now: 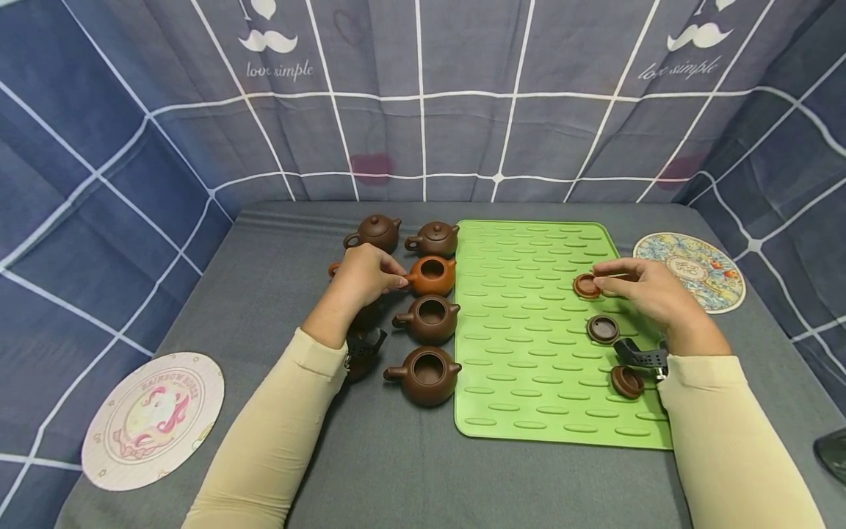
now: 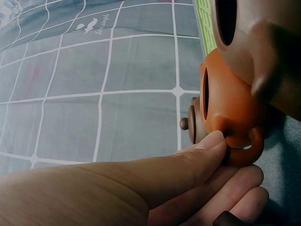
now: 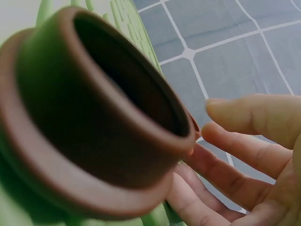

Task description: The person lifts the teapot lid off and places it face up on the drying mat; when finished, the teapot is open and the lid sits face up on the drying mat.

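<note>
My left hand (image 1: 366,279) pinches the handle of a lidless orange teapot (image 1: 444,276) between thumb and fingers; the left wrist view shows the grip on the orange teapot (image 2: 230,94) closely. The teapot stands at the green mat's left edge. On the mat's right side, my right hand (image 1: 637,288) is beside an orange lid (image 1: 585,286), underside up, with fingertips at its edge. Its fingers (image 3: 254,113) look relaxed, thumb apart from the index finger. A dark brown lid (image 3: 94,122) fills the right wrist view and mostly hides the orange one; whether fingers touch it is unclear.
Two lidless brown teapots (image 1: 428,376) stand nearer me, and lidded brown teapots (image 1: 438,239) stand farther back. More teapots are partly hidden under my left arm. Brown lids (image 1: 603,330) lie on the green mat (image 1: 515,382). Round mats (image 1: 155,422) lie at both sides.
</note>
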A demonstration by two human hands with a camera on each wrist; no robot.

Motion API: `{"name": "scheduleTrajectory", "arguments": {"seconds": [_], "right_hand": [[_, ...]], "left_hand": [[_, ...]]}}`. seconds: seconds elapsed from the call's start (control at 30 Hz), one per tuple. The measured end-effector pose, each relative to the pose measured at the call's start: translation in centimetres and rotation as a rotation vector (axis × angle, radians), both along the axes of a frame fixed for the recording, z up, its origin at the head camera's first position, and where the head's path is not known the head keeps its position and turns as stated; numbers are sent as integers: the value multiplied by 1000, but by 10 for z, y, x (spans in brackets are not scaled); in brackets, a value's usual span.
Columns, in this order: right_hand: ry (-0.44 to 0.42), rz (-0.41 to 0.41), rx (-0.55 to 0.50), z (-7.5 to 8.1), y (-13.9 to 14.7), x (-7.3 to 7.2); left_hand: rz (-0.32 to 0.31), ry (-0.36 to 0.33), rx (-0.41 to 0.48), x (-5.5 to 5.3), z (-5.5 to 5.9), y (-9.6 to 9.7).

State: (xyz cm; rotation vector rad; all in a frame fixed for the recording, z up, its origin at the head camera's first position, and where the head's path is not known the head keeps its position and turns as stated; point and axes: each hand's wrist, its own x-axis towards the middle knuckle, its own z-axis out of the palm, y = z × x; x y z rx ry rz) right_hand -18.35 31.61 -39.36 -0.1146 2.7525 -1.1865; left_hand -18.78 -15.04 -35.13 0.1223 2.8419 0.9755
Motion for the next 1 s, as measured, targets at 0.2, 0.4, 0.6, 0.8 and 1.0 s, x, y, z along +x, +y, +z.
{"name": "scheduleTrajectory", "arguments": {"seconds": [0.2,0.4,0.6,0.8,1.0], "right_hand": [[-8,-22,-146,1,0,2],[-17,-34,-196,1,2,3],[-5,-56,-197,2,4,3],[8,-47,-195,3,3,4],[20,-49,-212,2,4,3]], "left_hand": [[-8,6,5,0,-1,0],[-18,18,5,2,-2,-1],[-32,28,-2,1,-1,-3],[-27,20,-1,1,-2,-2],[-8,7,18,1,-2,-2]]}}
